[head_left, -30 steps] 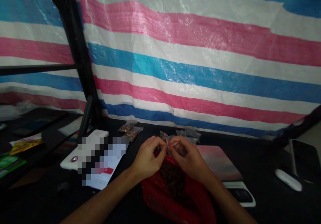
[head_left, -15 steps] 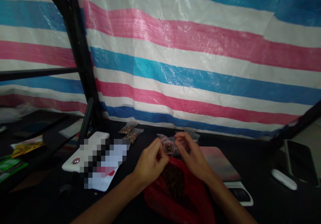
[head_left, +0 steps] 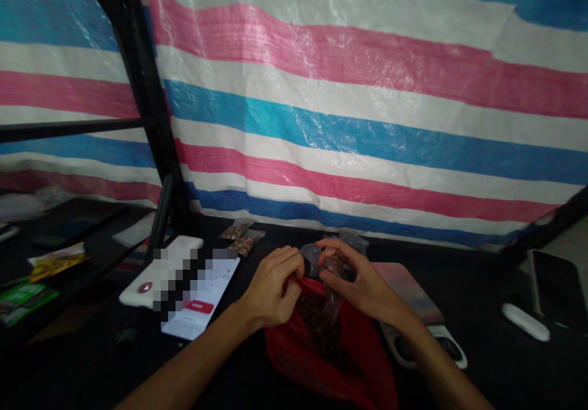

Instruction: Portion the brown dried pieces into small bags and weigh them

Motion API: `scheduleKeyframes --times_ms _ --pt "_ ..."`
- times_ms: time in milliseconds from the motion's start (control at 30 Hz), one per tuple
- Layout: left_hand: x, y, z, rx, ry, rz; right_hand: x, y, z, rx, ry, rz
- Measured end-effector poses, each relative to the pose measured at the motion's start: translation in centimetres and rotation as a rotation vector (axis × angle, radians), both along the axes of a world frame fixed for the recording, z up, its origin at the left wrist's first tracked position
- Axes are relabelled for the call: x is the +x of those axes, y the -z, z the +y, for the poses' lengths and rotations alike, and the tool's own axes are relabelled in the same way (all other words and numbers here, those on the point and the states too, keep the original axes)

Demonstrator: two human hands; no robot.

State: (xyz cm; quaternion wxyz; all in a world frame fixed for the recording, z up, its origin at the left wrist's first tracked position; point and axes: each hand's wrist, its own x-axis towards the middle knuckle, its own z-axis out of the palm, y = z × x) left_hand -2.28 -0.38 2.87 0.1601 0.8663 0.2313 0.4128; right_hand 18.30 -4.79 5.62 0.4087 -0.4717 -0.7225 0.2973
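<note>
My right hand [head_left: 361, 281] grips a small clear plastic bag [head_left: 336, 269] with brownish contents, held over the red plastic bag [head_left: 376, 361]. That red bag lies open, with dark brown loose bits [head_left: 321, 324] inside. Beside its far left rim is my left hand [head_left: 278, 284], its fingers curled in and closed; what they hold, if anything, is hidden. Between the two hands, a greyish see-through piece [head_left: 311, 257] shows, too dim to name. More clear plastic bags [head_left: 353, 239] lie behind my right hand. Two small filled bags [head_left: 248, 242] rest farther left at the back.
To the left lie a phone with a lit screen [head_left: 202, 312] and a white device [head_left: 138, 287]. A pinkish flat item [head_left: 402, 281] and a white-edged device [head_left: 452, 355] sit at right, then a white oblong case [head_left: 526, 322]. A striped sheet [head_left: 321, 110] hangs behind.
The small clear bag, formerly between both hands, is now in my right hand, lower over the red bag. My left hand has come away from it, slightly down and left.
</note>
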Motion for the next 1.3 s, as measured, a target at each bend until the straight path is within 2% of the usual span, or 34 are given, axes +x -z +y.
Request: scheduleKeyframes --times_ms 167,300,467,567,767,867,1100,1300 --pt "0.3 0.4 0.4 0.010 -0.036 0.086 -0.2 -0.1 -1.0 0.111 -0.024 -0.079" --pt "0.4 0.4 0.3 -0.051 -0.045 0.090 -0.7 0.0 -1.1 0.178 -0.037 -0.095" --pt "-0.1 -0.3 -0.1 -0.216 0.201 0.040 -1.1 0.0 -0.9 0.210 -0.042 -0.110" --pt "-0.2 -0.4 -0.5 -0.325 0.258 0.039 -1.0 0.0 -0.7 0.254 0.008 -0.083" --pt "0.6 -0.1 -1.1 -0.342 0.220 0.053 -0.9 0.0 -0.7 0.246 -0.031 -0.081" --pt "0.7 -0.4 -1.3 -0.326 0.225 0.087 -0.9 -0.2 -0.9 0.266 -0.030 -0.054" --pt "0.8 -1.0 -1.9 -0.369 0.233 0.109 -0.6 -0.9 -1.3 0.191 -0.061 -0.021" --pt "1.1 -0.6 -1.9 -0.416 0.295 0.004 0.1 -0.9 -1.0 0.170 -0.088 0.004"
